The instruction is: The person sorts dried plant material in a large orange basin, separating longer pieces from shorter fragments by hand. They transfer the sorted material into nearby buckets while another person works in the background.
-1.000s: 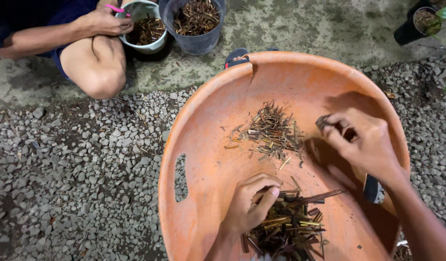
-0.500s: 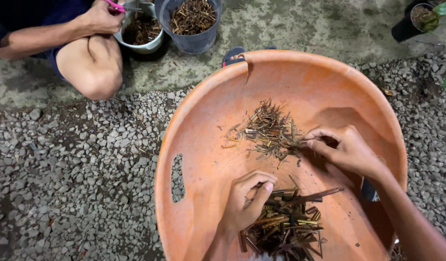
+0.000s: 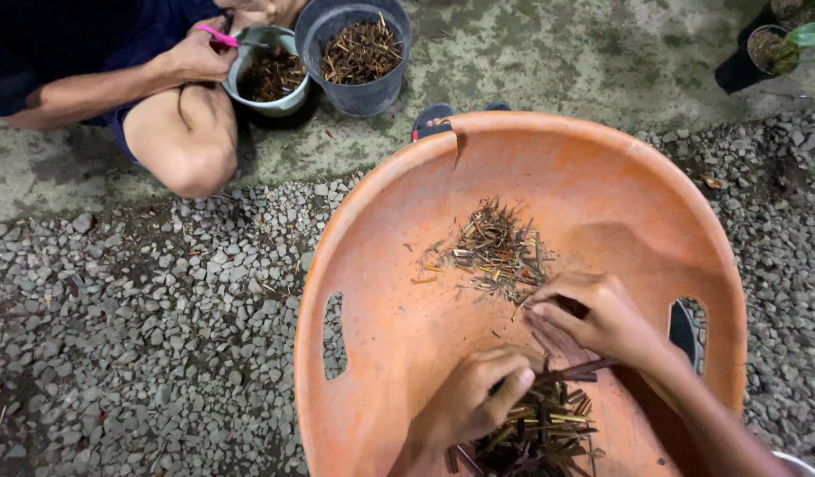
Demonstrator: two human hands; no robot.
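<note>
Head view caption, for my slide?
Two hands sort dry twigs in an orange tub on gravel.

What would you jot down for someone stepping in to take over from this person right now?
Left hand: curled on the near pile of long sticks at the bottom of the orange tub.
Right hand: pinching a few dark sticks drawn from that pile, beside the small heap of short cut bits mid-tub.
Done: some short bits lie heaped.
Left: the near pile is mostly uncut.
Nearby: another person's hand with a pink tool over a grey pot; a dark pot of bits beside it.
</note>
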